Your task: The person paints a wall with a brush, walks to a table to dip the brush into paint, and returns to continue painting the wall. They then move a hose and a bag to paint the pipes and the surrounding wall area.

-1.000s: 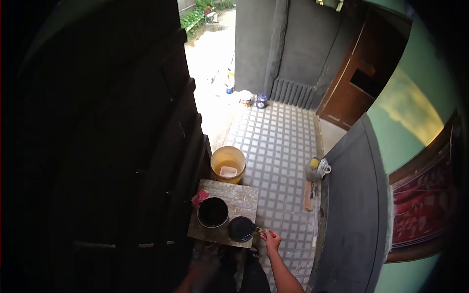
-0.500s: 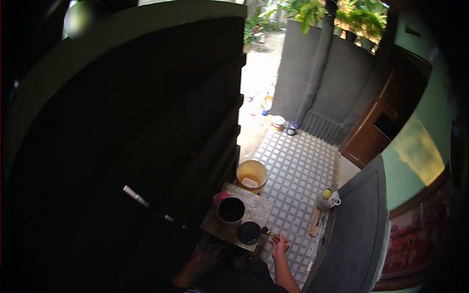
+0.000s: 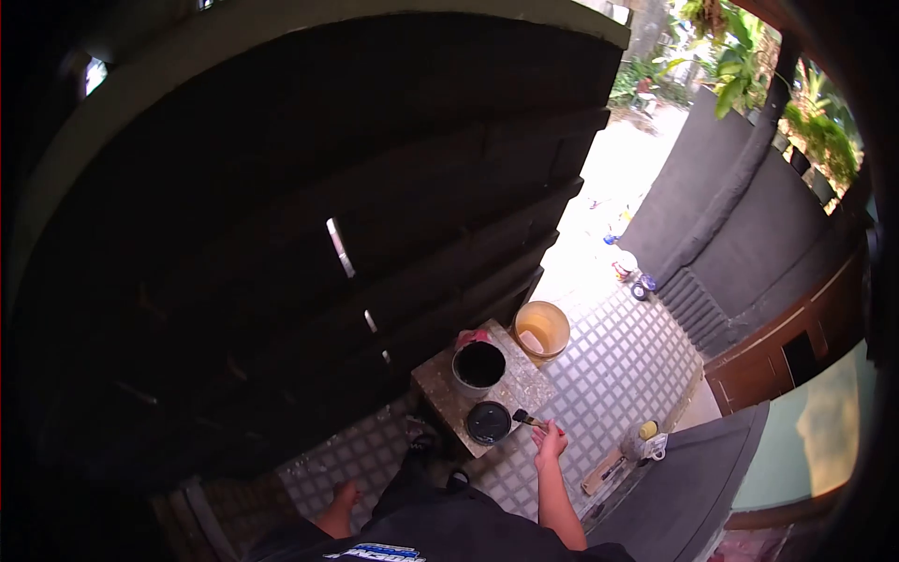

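Note:
My right hand (image 3: pixel 551 440) is closed round the handle of a paintbrush (image 3: pixel 526 418) with dark bristles. The bristles are beside a small round container of black paint (image 3: pixel 488 424) on a speckled, low stand (image 3: pixel 531 382). Behind that container, a larger can (image 3: pixel 479 365), dark inside, stands on the same stand. Something red (image 3: pixel 472 336) lies at the can's far side. My left hand (image 3: pixel 347 494) hangs low beside my leg, away from the stand; its fingers are too dark and small to make out.
A tall dark slatted gate (image 3: pixel 393 187) fills the left side. A pale bucket (image 3: pixel 543 320) stands just beyond the stand. On the right are a low grey wall (image 3: pixel 688 468), a wooden piece (image 3: pixel 604 474) and a bag-like bundle (image 3: pixel 644 440). Tiled floor (image 3: pixel 627 347) runs between.
The view has turned left and tilted, so the stand and cans appear shifted right and up. My right hand still holds the brush beside the small container. My left hand shows more clearly.

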`<state>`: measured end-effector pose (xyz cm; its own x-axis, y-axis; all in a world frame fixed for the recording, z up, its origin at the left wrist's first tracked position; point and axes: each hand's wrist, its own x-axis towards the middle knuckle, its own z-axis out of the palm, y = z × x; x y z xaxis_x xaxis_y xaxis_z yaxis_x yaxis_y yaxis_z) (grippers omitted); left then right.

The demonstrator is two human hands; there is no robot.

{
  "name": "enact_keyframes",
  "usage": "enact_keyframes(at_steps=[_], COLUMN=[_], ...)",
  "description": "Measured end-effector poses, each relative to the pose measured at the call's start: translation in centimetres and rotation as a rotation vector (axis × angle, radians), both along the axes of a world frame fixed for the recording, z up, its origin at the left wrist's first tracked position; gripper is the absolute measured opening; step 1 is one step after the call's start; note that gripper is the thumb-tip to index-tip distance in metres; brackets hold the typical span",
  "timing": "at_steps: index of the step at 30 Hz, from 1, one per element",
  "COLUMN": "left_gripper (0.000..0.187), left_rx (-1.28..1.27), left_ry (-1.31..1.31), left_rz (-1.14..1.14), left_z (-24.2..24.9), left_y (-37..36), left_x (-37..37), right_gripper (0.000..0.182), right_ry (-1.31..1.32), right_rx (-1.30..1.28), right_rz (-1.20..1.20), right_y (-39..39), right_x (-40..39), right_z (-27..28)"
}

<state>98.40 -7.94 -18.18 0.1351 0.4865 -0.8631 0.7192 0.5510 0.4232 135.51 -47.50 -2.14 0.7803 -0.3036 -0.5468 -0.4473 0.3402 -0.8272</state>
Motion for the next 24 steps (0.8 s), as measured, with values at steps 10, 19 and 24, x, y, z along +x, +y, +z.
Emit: enact_keyframes(at_steps=[10, 19, 24], left_gripper=[0.034, 0.040, 0.035], left_rx=[-0.155, -0.143, -0.140], left_ry=[-0.056, -0.057, -0.124], left_rz=[0.290, 0.438, 0.481], left_z=[1.5, 4.8, 4.8], left_y=[-10.5, -13.7, -12.6], left_x=[-10.3, -17.1, -21.9], right_gripper=[0.023, 0.019, 0.020], right_ry=[0.115, 0.088, 0.082], right_rx=[0.007, 0.077, 0.076], right_rz=[0.181, 0.338, 0.422], right_y=[1.4, 9.2, 14.2], right_x=[-1.1, -4.0, -8.5], right_z=[-0.9, 0.7, 1.0])
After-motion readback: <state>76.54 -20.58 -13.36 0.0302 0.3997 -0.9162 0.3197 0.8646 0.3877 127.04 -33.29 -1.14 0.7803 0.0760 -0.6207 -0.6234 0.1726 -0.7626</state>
